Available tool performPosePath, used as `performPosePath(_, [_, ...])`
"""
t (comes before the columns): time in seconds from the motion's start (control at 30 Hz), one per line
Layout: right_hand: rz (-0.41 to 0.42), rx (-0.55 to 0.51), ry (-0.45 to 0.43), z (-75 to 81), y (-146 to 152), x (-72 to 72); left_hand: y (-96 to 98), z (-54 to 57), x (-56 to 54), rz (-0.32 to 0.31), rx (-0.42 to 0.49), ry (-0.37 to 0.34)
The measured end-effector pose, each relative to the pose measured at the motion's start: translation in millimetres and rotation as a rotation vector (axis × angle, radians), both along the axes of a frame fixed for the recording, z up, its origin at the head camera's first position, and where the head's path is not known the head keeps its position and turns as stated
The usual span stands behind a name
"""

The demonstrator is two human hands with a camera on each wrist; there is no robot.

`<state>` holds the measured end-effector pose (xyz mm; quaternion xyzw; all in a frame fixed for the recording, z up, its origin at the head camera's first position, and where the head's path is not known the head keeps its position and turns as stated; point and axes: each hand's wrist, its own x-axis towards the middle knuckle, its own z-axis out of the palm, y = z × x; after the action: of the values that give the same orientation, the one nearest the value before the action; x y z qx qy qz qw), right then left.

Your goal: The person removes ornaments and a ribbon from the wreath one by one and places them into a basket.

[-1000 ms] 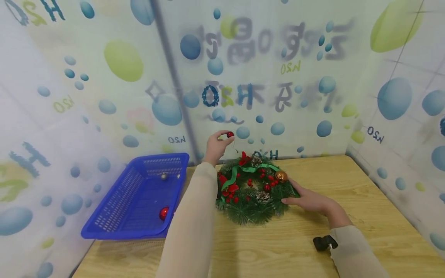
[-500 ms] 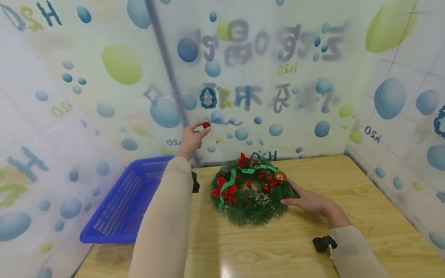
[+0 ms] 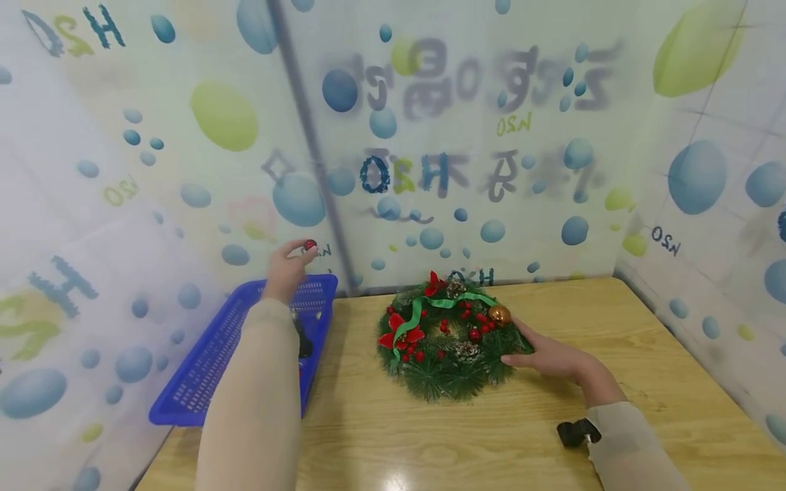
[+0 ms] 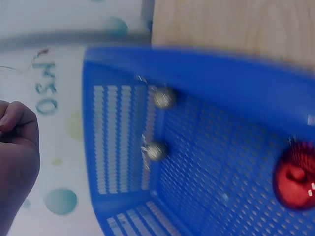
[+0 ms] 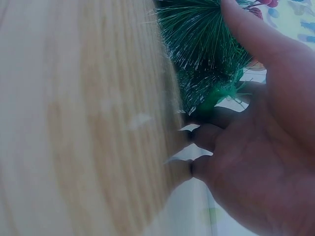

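Observation:
Between thumb and fingertips my left hand pinches a small red Christmas bauble, raised over the back of the blue plastic basket. A thin hanging thread trails near that hand in the left wrist view. My right hand grips the right edge of the green wreath, thumb on top and fingers around the side, partly hidden by needles. The wreath lies on the table with red poinsettias, a green ribbon, berries, pine cones and a copper-gold bauble.
Inside the basket are two small gold baubles and a larger shiny red bauble. The wooden table meets a patterned curtain wall at the back. My left forearm covers part of the basket.
My left hand has carried the small red bauble left, from above the wreath to over the basket. The right hand stays at the wreath's edge.

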<state>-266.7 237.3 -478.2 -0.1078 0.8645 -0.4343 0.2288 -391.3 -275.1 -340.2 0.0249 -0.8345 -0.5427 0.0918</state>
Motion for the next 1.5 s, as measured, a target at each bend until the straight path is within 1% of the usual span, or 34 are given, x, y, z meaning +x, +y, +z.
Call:
performPosePath(0.1, [0.006,0.010,0.014,-1.4,2.7,0.5,-14.3,-7.8,1.4,0.045,0.009,-0.001])
performPosePath(0.3, [0.017,0.016,0.026,-6.2,6.3,-1.1,-28.4,-17.0,4.8,0.079,0.072,-0.013])
performPosePath(0.37, [0.019,0.017,0.025,-6.8,6.2,-1.5,-31.1,-19.9,6.6,0.100,0.061,-0.029])
performPosePath(0.47, [0.015,0.012,0.017,-5.6,5.1,-1.6,-35.3,-25.1,8.8,0.126,0.007,-0.050])
performPosePath(0.57, [0.015,0.010,0.014,-3.5,3.5,-1.4,-39.8,-32.0,10.0,0.146,-0.022,-0.068])
performPosePath(0.67, [0.017,0.013,0.014,-2.0,2.1,-1.2,-44.2,-38.3,11.7,0.151,-0.022,-0.070])
performPosePath(0.77, [0.018,0.022,0.019,-1.1,0.9,-0.8,-48.4,-43.9,14.0,0.174,-0.019,-0.077])
performPosePath(0.9, [0.013,0.026,0.021,0.2,-0.1,0.1,-54.2,-51.8,17.4,0.207,-0.015,-0.110])
performPosePath(1.03, [0.012,0.028,0.027,1.0,-0.3,1.1,-58.4,-58.4,19.5,0.227,-0.014,-0.141])
performPosePath(1.13, [0.010,0.026,0.032,0.8,-0.5,1.6,-60.2,-61.1,20.9,0.237,-0.003,-0.158])
performPosePath(1.27, [0.004,0.021,0.025,-0.3,-0.7,1.6,-64.2,-64.5,21.7,0.242,0.050,-0.176])
performPosePath(1.37, [0.001,0.014,0.018,-1.2,-0.7,1.2,-67.9,-69.8,21.0,0.252,0.069,-0.181])
performPosePath(1.5, [0.005,0.002,0.020,-1.9,-0.6,0.7,-71.4,-79.9,20.3,0.262,0.033,-0.203])
